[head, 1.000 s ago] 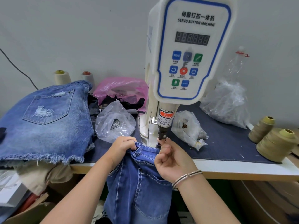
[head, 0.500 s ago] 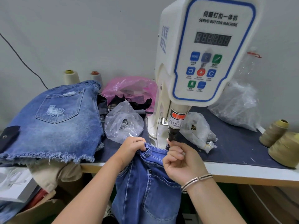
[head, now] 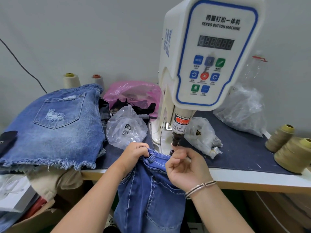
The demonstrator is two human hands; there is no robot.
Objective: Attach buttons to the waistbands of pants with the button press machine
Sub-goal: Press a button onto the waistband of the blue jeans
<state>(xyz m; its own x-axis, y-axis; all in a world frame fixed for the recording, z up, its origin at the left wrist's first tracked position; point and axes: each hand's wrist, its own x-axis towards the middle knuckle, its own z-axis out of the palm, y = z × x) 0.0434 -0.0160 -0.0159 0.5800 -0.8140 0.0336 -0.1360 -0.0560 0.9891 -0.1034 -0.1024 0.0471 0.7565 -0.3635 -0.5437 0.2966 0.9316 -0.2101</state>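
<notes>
A person's two hands hold the waistband [head: 156, 156] of a pair of blue jeans [head: 148, 195] under the ram [head: 175, 140] of a white servo button machine [head: 202, 64], which stands on a denim-covered tabletop [head: 239, 152]. The left hand [head: 134, 154], fingers curled, grips the waistband's upper edge near a belt loop; the waistband runs from that hand toward 3 o'clock, to the right hand [head: 185, 167], whose curled fingers pinch the fabric end just below the ram tip (whether a button sits between those fingertips cannot be told). The rest of the jeans hangs over the tabletop's front edge, at 6 o'clock from both hands. At 9 o'clock from the left hand lies a stack of frayed denim shorts [head: 53, 125]; at its 12 o'clock sits a clear plastic bag [head: 124, 128] holding small metal pieces. A second clear bag [head: 202, 135] lies at 1 o'clock from the right hand, and olive thread cones [head: 292, 153] stand at its 3 o'clock, near the tabletop's edge.
</notes>
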